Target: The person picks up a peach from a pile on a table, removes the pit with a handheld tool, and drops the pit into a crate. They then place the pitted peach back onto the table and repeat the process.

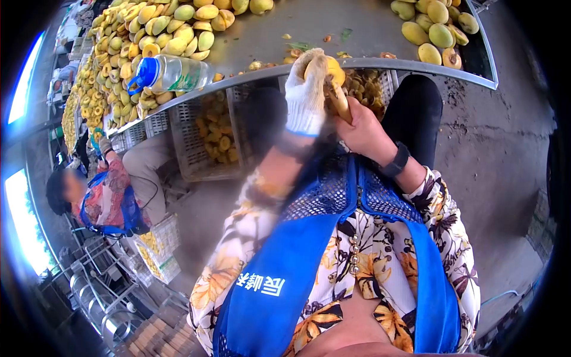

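seen from above, a person sits at a metal worktop (267, 37). the left hand (304, 98), in a white knitted glove, is curled around a yellow fruit (336, 70), held just past the worktop's near edge. the bare right hand (364, 130) is closed on the pale, wood-like handle of a small tool (340, 102), whose far end meets the fruit; its tip is hidden.

the fruit looks light enough for one palm, with fairly firm flesh that would probably bruise under a hard squeeze. any cut face is likely wet and slippery, so the knitted glove should help the grip. the sound, rounded flank is the best hold, cupped from the side away from the tool, with fingertips clear of its point.

a large heap of fruit (160, 30) covers the worktop's left, beside a blue-capped bottle (181, 74); a smaller group (439, 28) lies at the right. below, a crate (179, 134) holds fruit pieces (217, 134). another person (113, 199) sits at far left.
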The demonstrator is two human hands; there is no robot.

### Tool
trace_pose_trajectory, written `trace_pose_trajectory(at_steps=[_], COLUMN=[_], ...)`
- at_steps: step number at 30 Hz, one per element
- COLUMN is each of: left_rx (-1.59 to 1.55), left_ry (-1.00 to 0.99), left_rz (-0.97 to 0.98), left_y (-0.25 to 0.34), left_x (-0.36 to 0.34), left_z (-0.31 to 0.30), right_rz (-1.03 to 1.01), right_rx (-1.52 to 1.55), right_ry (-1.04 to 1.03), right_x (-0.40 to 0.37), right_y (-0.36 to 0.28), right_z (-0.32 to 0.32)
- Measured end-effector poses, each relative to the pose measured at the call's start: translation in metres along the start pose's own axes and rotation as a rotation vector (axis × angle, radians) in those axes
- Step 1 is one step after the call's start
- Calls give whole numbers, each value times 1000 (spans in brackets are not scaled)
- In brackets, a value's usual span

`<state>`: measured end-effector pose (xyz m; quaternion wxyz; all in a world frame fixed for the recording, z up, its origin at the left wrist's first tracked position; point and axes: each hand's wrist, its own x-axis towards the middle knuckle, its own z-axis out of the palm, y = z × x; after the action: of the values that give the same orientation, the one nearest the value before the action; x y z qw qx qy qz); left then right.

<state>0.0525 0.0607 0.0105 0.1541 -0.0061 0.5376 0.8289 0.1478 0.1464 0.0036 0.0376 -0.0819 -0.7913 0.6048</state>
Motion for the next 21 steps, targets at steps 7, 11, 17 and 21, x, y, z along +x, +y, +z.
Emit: trace_pose_trajectory(at_steps=[7, 11, 17, 21], left_rx=[15, 118, -41, -61], left_ry=[-126, -190, -136, 102], left_rz=[-310, -49, -321, -230], left_y=[12, -27, 18, 25], left_x=[11, 31, 12, 27], left_z=[-4, -23, 17, 0], right_rz=[313, 507, 617, 441], right_rx=[296, 548, 939, 700], right_ry=[-166, -279, -387, -470], right_x=[1, 4, 1, 5], right_y=[-20, -26, -13, -15], right_z=[5, -2, -10, -11])
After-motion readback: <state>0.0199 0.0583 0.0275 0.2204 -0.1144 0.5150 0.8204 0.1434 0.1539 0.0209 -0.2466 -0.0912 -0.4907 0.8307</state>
